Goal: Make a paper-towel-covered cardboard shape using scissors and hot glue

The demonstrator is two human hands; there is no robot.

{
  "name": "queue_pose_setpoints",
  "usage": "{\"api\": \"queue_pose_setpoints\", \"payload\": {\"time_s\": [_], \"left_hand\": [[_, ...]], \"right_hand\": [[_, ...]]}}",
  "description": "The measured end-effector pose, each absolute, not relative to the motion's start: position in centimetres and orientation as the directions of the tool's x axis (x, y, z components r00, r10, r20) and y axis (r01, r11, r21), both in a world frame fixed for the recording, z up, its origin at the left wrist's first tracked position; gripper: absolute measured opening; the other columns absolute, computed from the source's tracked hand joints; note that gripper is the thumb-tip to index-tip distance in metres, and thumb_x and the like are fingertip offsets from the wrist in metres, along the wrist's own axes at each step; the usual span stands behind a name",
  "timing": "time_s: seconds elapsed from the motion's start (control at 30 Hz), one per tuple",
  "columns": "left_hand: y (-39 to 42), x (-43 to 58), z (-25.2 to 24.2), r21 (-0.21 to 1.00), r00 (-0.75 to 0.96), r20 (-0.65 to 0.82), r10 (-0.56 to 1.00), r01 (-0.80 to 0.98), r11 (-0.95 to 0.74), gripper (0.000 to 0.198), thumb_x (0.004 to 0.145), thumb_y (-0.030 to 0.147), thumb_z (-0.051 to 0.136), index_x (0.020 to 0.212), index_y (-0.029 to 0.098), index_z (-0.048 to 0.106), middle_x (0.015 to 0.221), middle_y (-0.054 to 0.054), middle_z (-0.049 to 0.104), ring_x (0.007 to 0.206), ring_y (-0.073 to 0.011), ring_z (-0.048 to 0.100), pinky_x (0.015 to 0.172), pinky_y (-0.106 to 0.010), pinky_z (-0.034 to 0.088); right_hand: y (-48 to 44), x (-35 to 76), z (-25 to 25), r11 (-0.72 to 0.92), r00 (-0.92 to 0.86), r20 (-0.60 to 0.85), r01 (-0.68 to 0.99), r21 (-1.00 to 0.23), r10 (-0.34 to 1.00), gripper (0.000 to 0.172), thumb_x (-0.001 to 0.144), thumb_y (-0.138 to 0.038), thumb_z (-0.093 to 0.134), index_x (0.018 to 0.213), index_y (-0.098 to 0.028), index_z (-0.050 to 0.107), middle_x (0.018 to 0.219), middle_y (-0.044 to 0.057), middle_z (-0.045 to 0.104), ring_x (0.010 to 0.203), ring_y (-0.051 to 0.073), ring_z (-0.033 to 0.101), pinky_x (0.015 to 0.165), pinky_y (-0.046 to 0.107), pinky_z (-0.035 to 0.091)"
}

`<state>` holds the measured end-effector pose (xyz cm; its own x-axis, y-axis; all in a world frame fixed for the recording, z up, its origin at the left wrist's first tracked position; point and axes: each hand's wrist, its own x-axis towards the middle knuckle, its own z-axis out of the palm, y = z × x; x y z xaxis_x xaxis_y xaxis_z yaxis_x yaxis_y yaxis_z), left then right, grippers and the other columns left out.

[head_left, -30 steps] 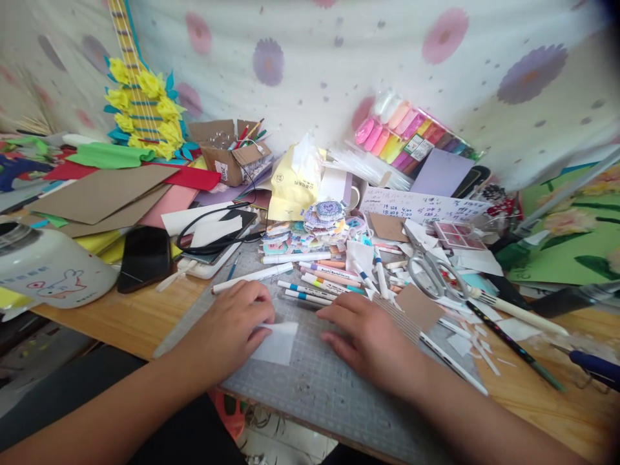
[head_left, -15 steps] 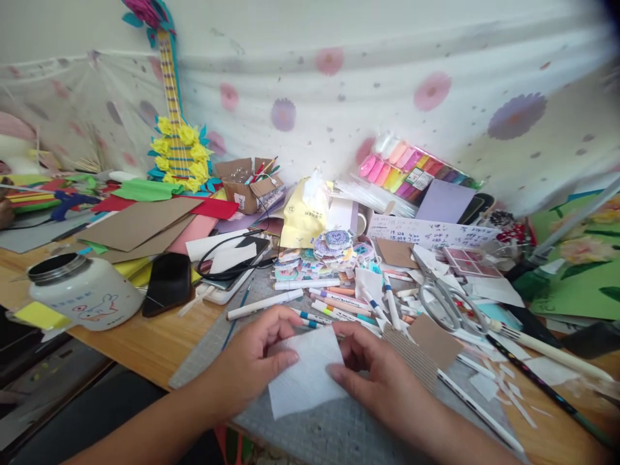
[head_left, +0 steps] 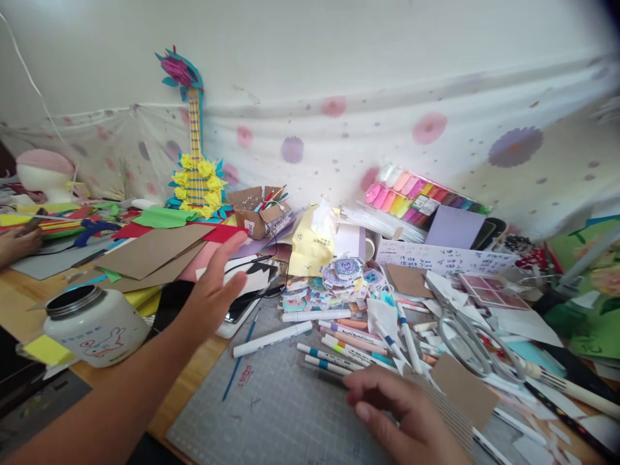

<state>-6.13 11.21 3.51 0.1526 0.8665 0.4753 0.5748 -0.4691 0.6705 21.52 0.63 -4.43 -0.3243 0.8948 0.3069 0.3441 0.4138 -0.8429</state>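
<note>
My left hand [head_left: 206,303] is raised over the left part of the desk, fingers spread, with nothing in it. Behind it lie a phone [head_left: 237,311], a black cable and a white piece of paper [head_left: 254,279], partly covered by the hand. My right hand [head_left: 397,410] hovers low at the front, loosely curled, with a gap between thumb and forefinger and nothing visible in it. Just beyond are several marker pens [head_left: 334,352] and a strip of corrugated card [head_left: 448,413]. Below both hands stretches a grey cutting mat [head_left: 285,407] bearing a small red mark.
A white jar [head_left: 104,332] stands at the left edge. Cut-out stickers [head_left: 343,274] are piled before a yellow tissue pack [head_left: 310,248]. Scissors [head_left: 465,339] lie right. Another person's hand [head_left: 19,245] shows far left, near a blue glue gun [head_left: 92,232].
The white sheet both hands held has left them. My left hand has moved up and left and opened; my right has shifted down and right. The view has tilted upward.
</note>
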Motion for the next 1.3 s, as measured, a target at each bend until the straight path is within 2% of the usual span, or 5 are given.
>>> {"api": "queue_pose_setpoints", "payload": {"time_s": [0.07,0.17,0.43,0.7,1.3], "left_hand": [[8.2,-3.6,3.7,0.914,0.326,0.361,0.874,0.063,-0.401,0.068,0.080,0.072,-0.002,0.142,0.045,0.004,0.157,-0.001,0.016,0.132,-0.0300,0.039,0.091,-0.049,0.045],[5.0,-0.6,3.5,0.974,0.524,0.186,0.831,-0.212,-0.084,0.085,0.061,0.079,-0.020,0.140,0.052,-0.007,0.158,0.003,0.009,0.125,-0.0327,0.047,0.083,-0.051,0.048],[3.1,2.7,1.7,0.862,0.725,0.108,0.680,-0.410,0.300,0.087,0.055,0.092,0.006,0.136,0.061,-0.003,0.157,0.010,-0.007,0.120,-0.0334,0.049,0.088,-0.056,0.041],[2.2,3.0,0.4,0.802,0.792,0.172,0.586,-0.458,0.383,0.087,0.056,0.086,0.045,0.133,0.065,0.012,0.157,0.013,-0.008,0.115,-0.0309,0.050,0.096,-0.055,0.033],[3.0,1.8,0.3,0.665,0.617,0.280,0.735,-0.677,0.315,0.096,0.055,0.089,0.039,0.140,0.055,0.010,0.158,0.009,-0.003,0.135,-0.0505,0.018,0.089,-0.069,0.036]], "right_hand": [[0.3,21.7,-4.3,0.430,-0.277,0.354,0.298,-0.852,0.893,0.017,0.089,-0.023,0.052,0.102,-0.028,0.062,0.092,0.004,0.068,0.080,0.018,0.067,0.070,0.027,0.056],[-0.3,21.8,-3.9,0.552,-0.208,0.511,0.337,-0.763,0.834,0.029,0.091,-0.024,0.052,0.117,-0.035,0.056,0.119,0.006,0.060,0.107,0.022,0.060,0.087,0.034,0.052],[-1.0,20.7,-2.7,0.599,-0.090,0.629,0.431,-0.675,0.772,0.033,0.091,-0.018,0.048,0.120,-0.031,0.057,0.112,0.007,0.047,0.109,0.024,0.047,0.093,0.040,0.043],[-0.4,20.2,-2.5,0.465,-0.092,0.458,0.272,-0.843,0.884,0.019,0.082,-0.016,0.064,0.095,-0.027,0.071,0.107,0.005,0.050,0.104,0.020,0.051,0.090,0.034,0.043],[-0.4,21.4,-2.9,0.327,0.022,0.328,0.033,-0.944,0.944,0.010,0.087,-0.024,0.060,0.082,-0.029,0.067,0.087,-0.003,0.058,0.087,0.013,0.053,0.081,0.023,0.039]]}}
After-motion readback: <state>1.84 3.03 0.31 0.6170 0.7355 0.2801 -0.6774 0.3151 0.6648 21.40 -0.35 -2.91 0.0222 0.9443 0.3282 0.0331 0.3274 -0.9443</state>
